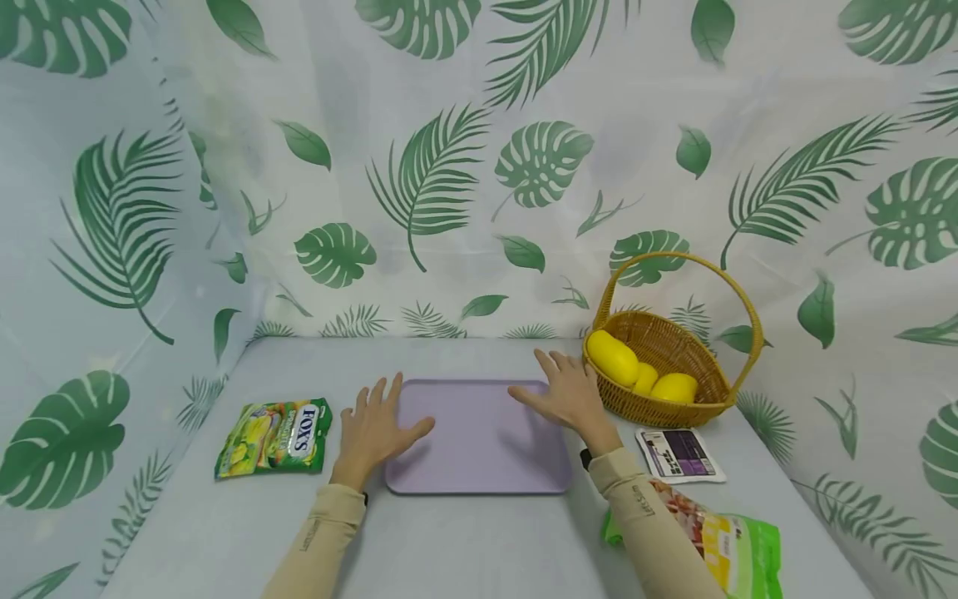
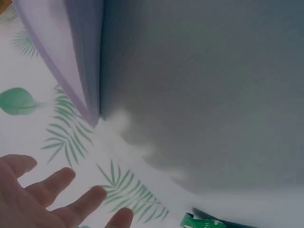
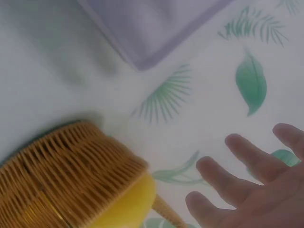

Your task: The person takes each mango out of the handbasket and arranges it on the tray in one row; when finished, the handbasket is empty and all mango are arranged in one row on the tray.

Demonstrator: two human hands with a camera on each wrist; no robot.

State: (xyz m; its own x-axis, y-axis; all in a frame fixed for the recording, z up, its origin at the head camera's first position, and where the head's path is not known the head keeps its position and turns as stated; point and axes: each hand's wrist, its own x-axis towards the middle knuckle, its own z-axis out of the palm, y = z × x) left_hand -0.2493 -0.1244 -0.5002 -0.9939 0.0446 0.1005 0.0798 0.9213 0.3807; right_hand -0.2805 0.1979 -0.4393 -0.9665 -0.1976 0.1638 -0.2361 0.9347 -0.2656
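A lilac rectangular tray (image 1: 479,441) lies flat on the table between my hands. My left hand (image 1: 377,433), fingers spread and thumb out over the tray's left edge, holds nothing. Above the tray's far right corner is my right hand (image 1: 567,393), also spread and holding nothing, close to the wicker basket (image 1: 659,413). In the left wrist view, the tray (image 2: 57,42) rises past the spread fingers (image 2: 85,202) with a gap between. The right wrist view has the tray's corner (image 3: 142,61) and the basket (image 3: 71,175) apart from that hand's fingers (image 3: 223,175).
Several yellow lemon-like fruits (image 1: 614,358) sit in the basket. At the left lies a green FOX'S candy bag (image 1: 275,438). A white and purple packet (image 1: 679,455) is in front of the basket, and a green snack bag (image 1: 737,549) lies partly under the right forearm.
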